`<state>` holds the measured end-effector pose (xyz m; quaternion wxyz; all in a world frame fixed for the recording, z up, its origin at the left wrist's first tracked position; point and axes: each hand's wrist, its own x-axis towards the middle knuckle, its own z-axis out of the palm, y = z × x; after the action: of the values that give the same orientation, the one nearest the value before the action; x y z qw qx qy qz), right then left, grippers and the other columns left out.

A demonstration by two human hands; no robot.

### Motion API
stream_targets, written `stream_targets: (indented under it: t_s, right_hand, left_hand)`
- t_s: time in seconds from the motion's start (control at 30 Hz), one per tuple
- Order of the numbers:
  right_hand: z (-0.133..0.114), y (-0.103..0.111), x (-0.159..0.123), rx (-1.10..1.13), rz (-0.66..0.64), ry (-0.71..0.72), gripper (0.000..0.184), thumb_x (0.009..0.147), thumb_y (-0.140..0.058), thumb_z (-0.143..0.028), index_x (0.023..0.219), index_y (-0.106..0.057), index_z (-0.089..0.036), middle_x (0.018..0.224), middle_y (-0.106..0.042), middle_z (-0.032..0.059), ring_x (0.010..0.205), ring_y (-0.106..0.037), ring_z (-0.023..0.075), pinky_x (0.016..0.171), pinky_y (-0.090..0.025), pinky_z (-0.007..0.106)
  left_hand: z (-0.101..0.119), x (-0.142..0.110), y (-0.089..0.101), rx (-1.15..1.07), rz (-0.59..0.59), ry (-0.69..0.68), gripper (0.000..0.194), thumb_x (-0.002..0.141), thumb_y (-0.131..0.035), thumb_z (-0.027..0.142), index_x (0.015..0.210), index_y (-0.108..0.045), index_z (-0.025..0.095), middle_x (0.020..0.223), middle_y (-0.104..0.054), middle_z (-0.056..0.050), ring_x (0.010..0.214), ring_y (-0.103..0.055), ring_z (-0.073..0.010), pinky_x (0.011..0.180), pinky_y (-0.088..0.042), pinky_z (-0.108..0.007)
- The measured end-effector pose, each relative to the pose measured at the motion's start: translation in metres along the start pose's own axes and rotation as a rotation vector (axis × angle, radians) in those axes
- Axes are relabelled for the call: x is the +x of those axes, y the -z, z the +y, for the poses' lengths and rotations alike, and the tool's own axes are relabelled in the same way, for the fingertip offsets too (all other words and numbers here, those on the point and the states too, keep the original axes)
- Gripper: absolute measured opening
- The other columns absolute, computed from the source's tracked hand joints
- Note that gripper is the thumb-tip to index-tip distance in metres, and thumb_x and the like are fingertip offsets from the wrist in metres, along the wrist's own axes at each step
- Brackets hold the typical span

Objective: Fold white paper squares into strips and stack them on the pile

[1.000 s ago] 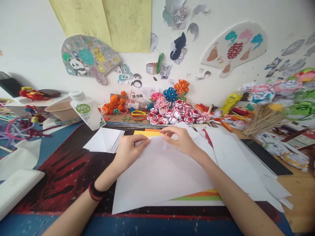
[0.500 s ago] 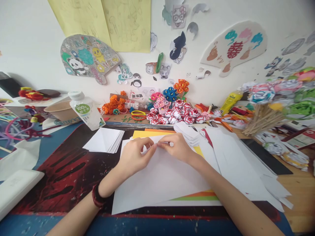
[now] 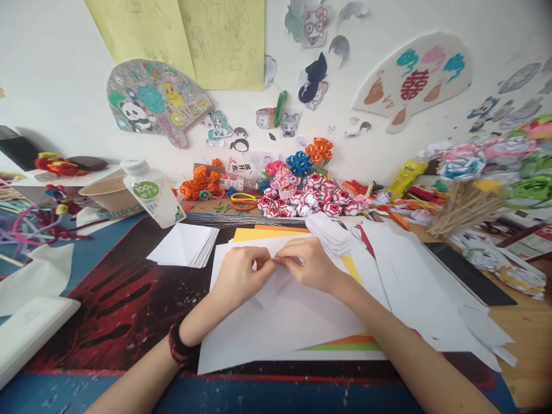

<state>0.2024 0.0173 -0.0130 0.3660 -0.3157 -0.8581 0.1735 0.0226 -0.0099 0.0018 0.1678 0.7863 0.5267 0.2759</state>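
Note:
My left hand (image 3: 244,273) and my right hand (image 3: 311,263) meet fingertip to fingertip over the middle of the work area. Both pinch the edge of a small piece of white paper (image 3: 268,292), mostly hidden by the fingers and hard to tell from the white behind it. Below them lies a large white sheet (image 3: 297,328), on top of yellow, orange and green sheets. To the left of my hands rests a stack of white paper squares (image 3: 183,246). Another pile of small white papers (image 3: 330,233) sits just beyond my right hand.
A white bottle (image 3: 152,192) and a paper bowl (image 3: 107,192) stand at the back left. Red-and-white paper flowers (image 3: 319,198) line the back. More white sheets (image 3: 414,282) and a black flat object (image 3: 468,273) lie at right, a white case (image 3: 34,333) at left.
Both hands have dipped slightly toward me, fingertips still together. More of the small white paper shows below the left fingers. The view has shifted a little.

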Motion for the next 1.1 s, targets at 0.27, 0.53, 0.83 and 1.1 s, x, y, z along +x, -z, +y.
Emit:
stream_targets:
  t_s: [0.27,0.53,0.83,1.1]
  right_hand:
    - [-0.003,0.006,0.0,-0.021,0.043,-0.001,0.018,0.083,-0.06,-0.014,0.068,-0.07,-0.017,0.066,-0.069,0.0041,0.061,-0.059,0.0157,0.061,-0.041,0.027]
    - [-0.002,0.022,0.003,-0.02,0.118,0.003,0.018,0.082,-0.06,-0.012,0.069,-0.071,-0.017,0.066,-0.069,0.0036,0.061,-0.061,0.0153,0.06,-0.043,0.026]
    - [0.002,0.03,0.005,-0.037,0.166,-0.019,0.017,0.081,-0.063,-0.015,0.067,-0.072,-0.018,0.065,-0.071,0.0041,0.059,-0.062,0.0159,0.058,-0.044,0.027]
    - [0.029,0.058,0.003,0.012,0.418,-0.207,0.012,0.077,-0.068,-0.023,0.071,-0.074,-0.015,0.075,-0.074,0.0073,0.071,-0.067,0.0221,0.065,-0.048,0.03]
  left_hand:
    - [0.002,0.001,0.002,0.013,0.021,0.013,0.022,0.072,-0.048,0.02,0.05,-0.045,0.017,0.05,-0.04,0.004,0.051,-0.035,-0.0092,0.054,-0.026,-0.024]
    - [0.003,0.002,0.006,0.01,0.002,0.025,0.02,0.07,-0.046,0.02,0.051,-0.043,0.017,0.05,-0.039,0.003,0.052,-0.034,-0.0099,0.054,-0.026,-0.024]
    - [0.004,0.004,0.012,0.006,-0.026,0.023,0.022,0.069,-0.046,0.02,0.048,-0.041,0.017,0.048,-0.037,0.004,0.051,-0.033,-0.0097,0.053,-0.026,-0.025]
    - [-0.009,0.005,0.016,0.027,0.027,0.125,0.027,0.07,-0.051,0.018,0.045,-0.04,0.018,0.046,-0.036,0.004,0.049,-0.032,-0.0099,0.05,-0.025,-0.026]
